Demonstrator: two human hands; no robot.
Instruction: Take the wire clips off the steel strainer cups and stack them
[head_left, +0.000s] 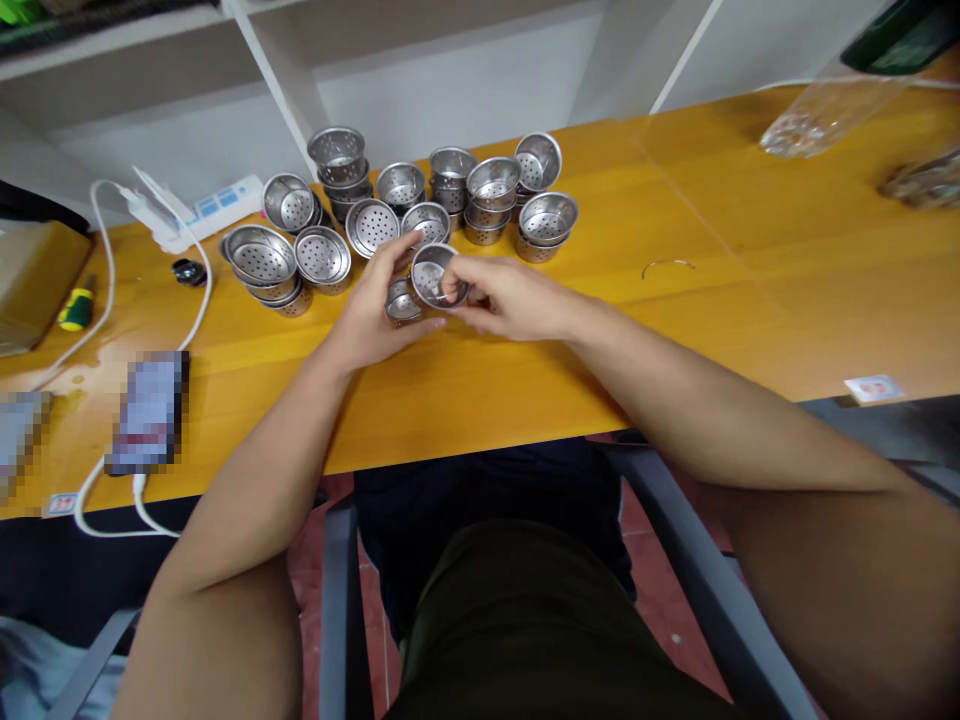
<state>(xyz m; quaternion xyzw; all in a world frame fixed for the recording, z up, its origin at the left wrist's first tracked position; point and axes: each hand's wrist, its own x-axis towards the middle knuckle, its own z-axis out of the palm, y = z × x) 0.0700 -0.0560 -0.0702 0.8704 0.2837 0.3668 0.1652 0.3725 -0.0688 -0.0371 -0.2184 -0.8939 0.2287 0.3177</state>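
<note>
Small perforated metal cups with rolled rims are grouped toward the back of the yellow table. My right hand (506, 295) pinches the rim of one perforated metal cup (430, 278), tilted so that its inside faces me. On the left, my left hand (379, 310) curves around it with thumb and fingers spread wide; its fingertips are close to the cup's rim, and contact is hard to judge. Between that palm and the tilted cup shows another metal cup (403, 302), partly hidden. Just behind stands a further metal cup (426, 225).
Stacked cups (341, 165) stand behind my hands. A phone (150, 412) with white cables lies left, near a power strip (214, 212) and a screwdriver (76, 308). A thin bent wire (669, 263) and a clear bottle (832, 110) are right. Chair arms flank me.
</note>
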